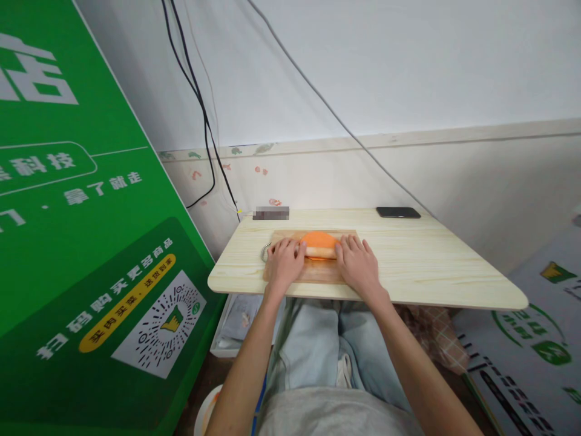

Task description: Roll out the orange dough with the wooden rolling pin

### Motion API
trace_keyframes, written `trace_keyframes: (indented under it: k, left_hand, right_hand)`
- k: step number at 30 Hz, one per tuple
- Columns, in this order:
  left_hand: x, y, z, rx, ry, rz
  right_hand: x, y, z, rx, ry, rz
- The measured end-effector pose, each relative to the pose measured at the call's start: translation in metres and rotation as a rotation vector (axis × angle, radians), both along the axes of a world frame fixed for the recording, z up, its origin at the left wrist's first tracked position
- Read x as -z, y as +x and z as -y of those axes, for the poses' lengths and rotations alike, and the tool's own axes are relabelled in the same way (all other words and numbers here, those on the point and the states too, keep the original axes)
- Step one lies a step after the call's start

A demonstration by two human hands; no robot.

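A flat, round sheet of orange dough (319, 238) lies on a wooden board (318, 275) on the pale table. A wooden rolling pin (321, 252) rests across the dough. My left hand (285, 261) grips the pin's left end, and my right hand (357, 260) grips its right end. Both hands lie over the pin with fingers pointing away from me, hiding its ends. A metal hook or ring (265, 252) shows at the board's left edge, partly behind my left hand.
A black phone (398, 212) lies at the table's (436, 266) back right. A pixelated dark item (271, 213) is at the back left. Cables (205, 115) hang along the wall. A green sign (91, 242) stands left. Below are a white tray (224, 345) and a bowl (205, 412).
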State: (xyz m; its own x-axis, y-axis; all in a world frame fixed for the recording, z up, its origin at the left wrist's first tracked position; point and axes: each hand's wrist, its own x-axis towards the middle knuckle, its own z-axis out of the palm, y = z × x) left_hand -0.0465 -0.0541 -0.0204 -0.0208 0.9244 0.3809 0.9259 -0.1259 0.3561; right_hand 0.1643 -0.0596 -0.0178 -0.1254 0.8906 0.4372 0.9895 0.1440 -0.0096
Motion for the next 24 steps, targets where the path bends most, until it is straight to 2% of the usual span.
trace_keyframes:
  k: [3,5,9,13,18,21,24]
  left_hand:
    - [0.000,0.000,0.000,0.005,0.002,0.004]
    - [-0.001,0.000,0.001,0.006,0.007,0.006]
    - [-0.002,0.000,0.001,0.009,0.011,0.009]
    - [0.000,0.000,0.000,0.003,0.023,0.013]
    - [0.002,-0.001,-0.001,0.006,0.044,0.018]
    - [0.003,-0.001,-0.001,0.001,0.038,0.027]
    - [0.003,-0.001,-0.002,0.000,0.031,0.033]
  right_hand:
    - [0.014,0.001,0.018,-0.007,0.085,-0.027]
    - [0.014,0.002,0.021,-0.008,0.081,-0.034]
    - [-0.003,0.002,0.003,0.005,-0.063,-0.002]
    - [-0.024,0.001,-0.029,0.015,-0.179,0.049]
    - [-0.040,0.000,-0.067,0.028,-0.349,0.046]
    - [-0.044,-0.001,-0.072,0.022,-0.373,0.064]
    - [-0.037,0.000,-0.056,0.001,-0.277,0.090]
